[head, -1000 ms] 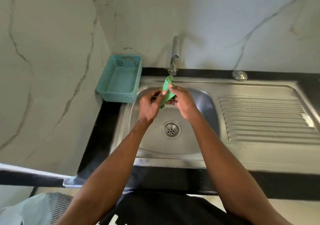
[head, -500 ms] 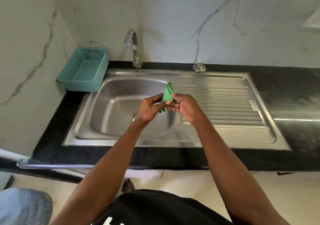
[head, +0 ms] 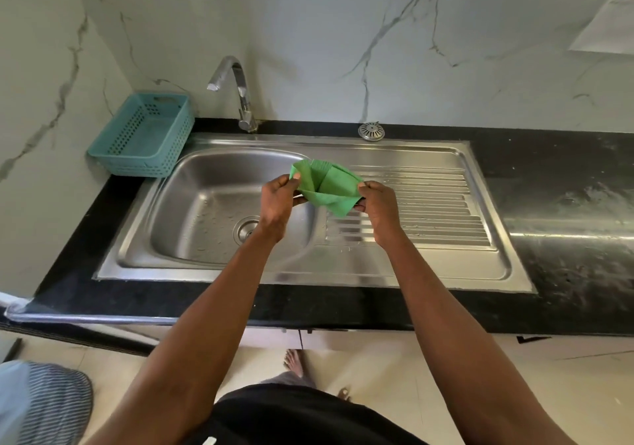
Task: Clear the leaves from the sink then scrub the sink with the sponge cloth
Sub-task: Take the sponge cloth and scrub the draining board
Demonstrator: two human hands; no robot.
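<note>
Above the sink point(head: 343, 266), left hand point(head: 276, 201) & right hand point(head: 377, 204) pinch opposite edges of a half-unfolded green sponge cloth point(head: 326, 189). Risk: thin pinch grips, so cloth may slip into basin.

White marble-look wall panels point(head: 343, 32) with grey veins, meeting in corner at left. Black stone countertop point(head: 566, 204) beneath, glossy, light streak across right part. Teal perforated basket point(head: 144, 135) in corner on counter. Chrome tap point(head: 240, 91) at back wall. Cream tiled floor point(head: 480, 393) below. Striped fabric point(head: 58, 400) at bottom left.
</note>
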